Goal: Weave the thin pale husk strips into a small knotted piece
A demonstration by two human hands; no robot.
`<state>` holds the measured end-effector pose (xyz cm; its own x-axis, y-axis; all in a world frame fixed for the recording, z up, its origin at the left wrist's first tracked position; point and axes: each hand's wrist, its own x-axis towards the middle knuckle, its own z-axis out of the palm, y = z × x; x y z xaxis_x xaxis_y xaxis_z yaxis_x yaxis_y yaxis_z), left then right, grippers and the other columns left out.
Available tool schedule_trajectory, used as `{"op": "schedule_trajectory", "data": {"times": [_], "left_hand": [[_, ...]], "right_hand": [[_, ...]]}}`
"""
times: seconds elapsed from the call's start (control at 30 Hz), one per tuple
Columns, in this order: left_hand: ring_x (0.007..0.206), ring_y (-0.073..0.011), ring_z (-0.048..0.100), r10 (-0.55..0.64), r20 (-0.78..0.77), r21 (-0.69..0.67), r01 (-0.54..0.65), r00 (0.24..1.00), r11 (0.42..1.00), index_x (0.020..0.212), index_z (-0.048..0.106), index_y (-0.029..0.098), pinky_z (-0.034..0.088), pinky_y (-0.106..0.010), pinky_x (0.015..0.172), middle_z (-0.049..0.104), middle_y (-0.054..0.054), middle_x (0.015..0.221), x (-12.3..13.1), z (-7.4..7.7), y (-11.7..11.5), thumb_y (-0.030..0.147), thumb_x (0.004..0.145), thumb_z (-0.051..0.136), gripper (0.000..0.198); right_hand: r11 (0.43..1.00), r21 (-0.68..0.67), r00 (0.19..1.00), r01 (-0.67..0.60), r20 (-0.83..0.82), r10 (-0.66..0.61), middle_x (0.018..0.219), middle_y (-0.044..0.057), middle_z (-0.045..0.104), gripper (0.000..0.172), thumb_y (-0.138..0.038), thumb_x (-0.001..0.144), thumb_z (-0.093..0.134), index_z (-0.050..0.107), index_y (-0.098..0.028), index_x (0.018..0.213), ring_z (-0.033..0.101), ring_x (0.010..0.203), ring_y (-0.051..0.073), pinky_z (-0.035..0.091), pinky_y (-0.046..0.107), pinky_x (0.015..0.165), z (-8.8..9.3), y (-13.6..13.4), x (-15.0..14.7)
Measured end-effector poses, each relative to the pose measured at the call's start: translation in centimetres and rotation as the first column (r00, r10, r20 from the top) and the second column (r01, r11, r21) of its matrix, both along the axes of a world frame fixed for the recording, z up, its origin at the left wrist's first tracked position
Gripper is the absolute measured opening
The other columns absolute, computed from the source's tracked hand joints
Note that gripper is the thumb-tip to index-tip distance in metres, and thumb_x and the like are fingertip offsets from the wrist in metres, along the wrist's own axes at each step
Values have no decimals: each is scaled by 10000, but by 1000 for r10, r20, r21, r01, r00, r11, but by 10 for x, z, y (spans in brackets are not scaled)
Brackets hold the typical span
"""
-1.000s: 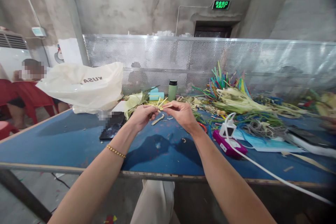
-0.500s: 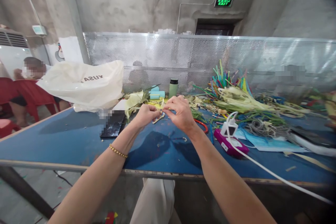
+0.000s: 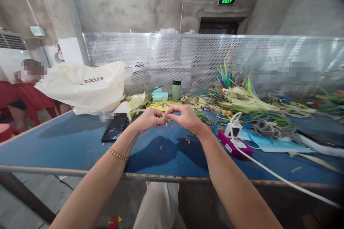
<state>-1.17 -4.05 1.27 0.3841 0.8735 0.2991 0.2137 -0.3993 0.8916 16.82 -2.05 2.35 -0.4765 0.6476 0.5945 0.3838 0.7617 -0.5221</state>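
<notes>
My left hand (image 3: 149, 118) is closed in a pinch around a small pale strip of husk (image 3: 166, 115) above the table. Fingertip to fingertip with it, my right hand (image 3: 186, 117) also pinches at the strip, its index finger bent over the thumb. Most of the strip is hidden by my fingers. Behind the hands lie yellow material (image 3: 160, 106) and pale green corn husks (image 3: 136, 103). A dark tablet-like device (image 3: 114, 128) rests left of my left hand.
A white plastic bag (image 3: 83, 86) stands at back left, a green bottle (image 3: 176, 91) at back centre. On the right are a husk heap (image 3: 244, 100), a grey cord coil (image 3: 271, 128), a purple power strip (image 3: 234, 145) with a white cable, and a blue mask (image 3: 279, 145).
My right hand has turned and lowered slightly, its fingers now closer to my left fingertips. Less of the pale strip shows between them. The view has shifted slightly.
</notes>
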Motion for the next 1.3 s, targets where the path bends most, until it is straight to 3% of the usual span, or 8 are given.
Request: {"op": "schedule_trajectory", "data": {"times": [0.23,0.4,0.6,0.9,1.3], "left_hand": [[507,-78,468,-68,22,-119,71,997,990,633,663,106,338,-230,509,638,-44,630,-7,-1,2,282,678,700,185],[517,-75,425,-38,85,-70,44,996,997,584,650,111,315,-232,527,548,2,530,-7,-4,7,302,661,728,220],[549,-91,486,2,255,-95,23,967,995,668,677,104,337,-239,538,605,-26,595,-3,-9,12,292,618,768,214],[544,-87,493,-29,273,-136,69,961,988,659,675,102,346,-240,533,605,-32,601,-4,-7,8,344,634,771,262],[528,-89,484,57,247,-29,-51,967,998,649,681,106,357,-241,523,600,-22,574,0,-14,15,304,620,767,217]], "right_hand": [[995,-103,1000,-3,5,4,676,23,643,101,-224,732,616,645,-132,700,557,630,120,424,237,615,-2,1,-2],[988,-155,999,11,-47,-18,659,23,630,117,-237,729,600,637,-127,718,537,589,109,412,227,566,-6,4,-4],[982,-188,990,31,-129,-55,610,10,606,123,-258,714,613,615,-137,731,536,542,109,425,230,537,-8,5,-7],[984,-161,980,80,-169,-107,569,-4,586,93,-241,704,594,588,-151,725,534,489,106,426,225,495,-10,7,-10],[973,-211,972,93,-192,-134,495,-27,556,135,-289,717,626,564,-170,699,498,417,98,394,215,441,-15,9,-13]]}}
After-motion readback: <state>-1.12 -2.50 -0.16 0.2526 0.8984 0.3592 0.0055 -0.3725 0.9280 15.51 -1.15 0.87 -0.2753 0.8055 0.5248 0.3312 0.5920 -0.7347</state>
